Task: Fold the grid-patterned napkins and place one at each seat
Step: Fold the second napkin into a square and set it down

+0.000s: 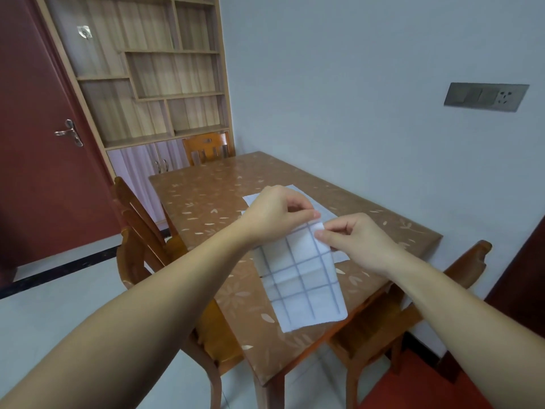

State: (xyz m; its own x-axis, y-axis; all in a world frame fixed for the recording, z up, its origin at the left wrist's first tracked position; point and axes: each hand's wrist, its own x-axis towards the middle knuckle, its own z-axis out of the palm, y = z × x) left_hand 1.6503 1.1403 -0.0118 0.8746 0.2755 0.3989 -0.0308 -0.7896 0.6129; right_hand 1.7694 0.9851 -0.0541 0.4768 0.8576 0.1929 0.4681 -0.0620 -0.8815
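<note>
A white napkin with a grey grid (303, 278) hangs in the air over the near part of the brown leaf-patterned table (212, 190). It is held by its top edge. My left hand (274, 214) pinches that edge from the left and my right hand (354, 240) pinches it from the right, fingertips almost touching. The napkin's lower end droops toward the table's near edge. More white napkins (323, 209) lie flat on the table behind my hands, partly hidden by them.
Wooden chairs stand at the table's left side (141, 231), far end (206, 149) and right side (460, 267). A wall runs close along the table's right. A wooden shelf unit (147, 69) and a red door (38, 128) are at the back left.
</note>
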